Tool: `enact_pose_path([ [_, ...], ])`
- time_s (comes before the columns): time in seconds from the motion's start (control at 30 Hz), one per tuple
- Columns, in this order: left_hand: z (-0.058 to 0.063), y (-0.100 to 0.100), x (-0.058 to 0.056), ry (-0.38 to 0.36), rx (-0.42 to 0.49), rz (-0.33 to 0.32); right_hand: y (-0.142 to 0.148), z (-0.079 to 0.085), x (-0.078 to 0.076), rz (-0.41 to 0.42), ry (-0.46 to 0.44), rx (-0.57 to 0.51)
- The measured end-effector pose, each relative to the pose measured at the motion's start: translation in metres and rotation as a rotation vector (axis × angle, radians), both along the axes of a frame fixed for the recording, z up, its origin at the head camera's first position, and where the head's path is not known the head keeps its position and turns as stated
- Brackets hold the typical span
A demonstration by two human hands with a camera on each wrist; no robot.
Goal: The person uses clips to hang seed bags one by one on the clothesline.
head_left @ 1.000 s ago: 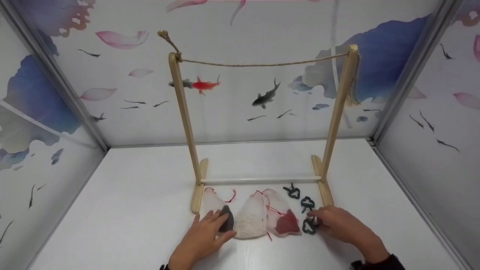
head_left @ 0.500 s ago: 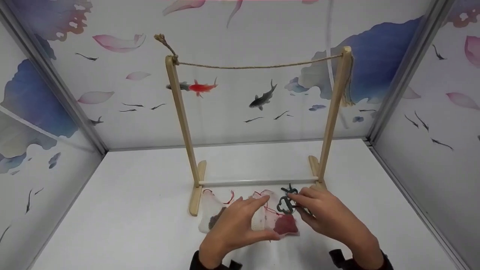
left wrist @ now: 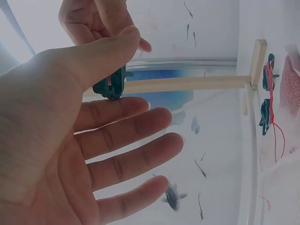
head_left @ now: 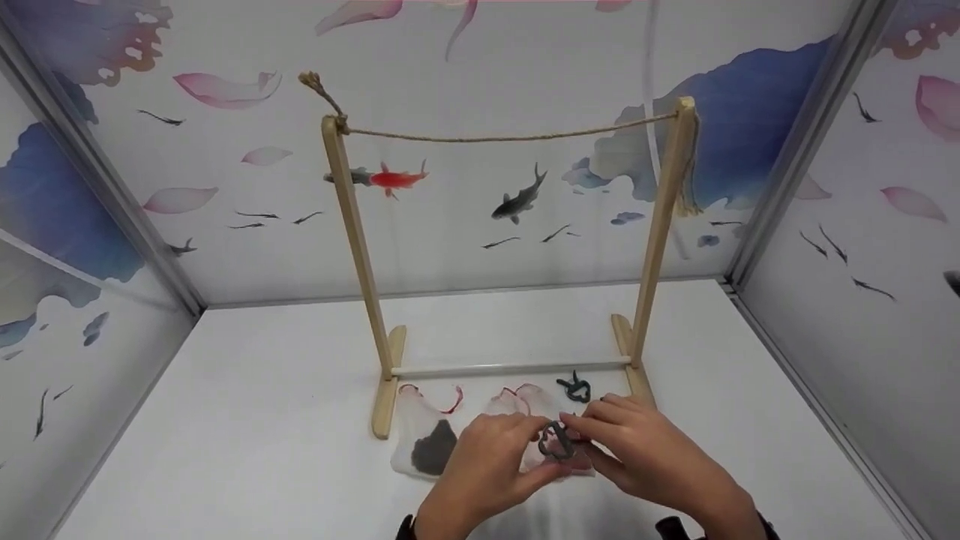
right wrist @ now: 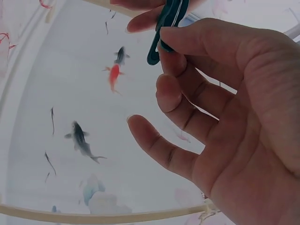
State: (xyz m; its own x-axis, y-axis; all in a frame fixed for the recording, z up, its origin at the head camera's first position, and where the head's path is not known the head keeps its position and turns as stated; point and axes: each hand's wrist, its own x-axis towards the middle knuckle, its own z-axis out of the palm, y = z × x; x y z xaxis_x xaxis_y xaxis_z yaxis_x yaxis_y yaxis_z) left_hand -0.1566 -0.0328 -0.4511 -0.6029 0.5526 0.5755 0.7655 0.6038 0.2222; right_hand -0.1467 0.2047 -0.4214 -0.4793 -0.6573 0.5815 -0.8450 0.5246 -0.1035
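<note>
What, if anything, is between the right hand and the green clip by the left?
Nothing visible stands between them: the right hand pinches the green clip directly, with the left hand close beside it.

Dark clip (head_left: 562, 441) — between both hands (head_left: 491, 459).

The pale wooden two-post frame (head_left: 357, 255) stands on the white tabletop (head_left: 270, 420), before the white printed back wall (head_left: 450, 255). Before its crossbar, the white mesh bag with dark contents (head_left: 433, 450) lies left; the white mesh bag with red contents (head_left: 582, 462) lies right. One dark-green plastic clip (head_left: 577, 389) lies near the right foot; the dark-green held clip (right wrist: 171, 18) sits between the left fingers (head_left: 525, 428) and right fingers (head_left: 596, 429).
</note>
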Motion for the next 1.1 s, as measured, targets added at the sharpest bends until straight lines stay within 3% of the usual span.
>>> enact_pose_path([
  [0.23,-0.001,0.0,0.001,-0.026,0.053,-0.002,-0.004,-0.001,0.001,-0.016,-0.035,0.022],
  [0.47,0.003,-0.002,-0.002,-0.044,0.021,-0.002,0.0,0.0,-0.003,-0.054,-0.055,0.035],
  [0.67,0.006,-0.006,-0.003,-0.057,0.057,-0.046,0.011,-0.001,-0.006,-0.109,-0.13,0.05],
  [0.9,0.007,-0.008,-0.003,-0.115,0.072,-0.078,0.013,-0.001,-0.008,-0.102,-0.249,0.028],
  [1.1,0.006,-0.008,-0.004,-0.144,0.063,-0.108,0.011,0.0,-0.01,-0.054,-0.283,-0.019],
])
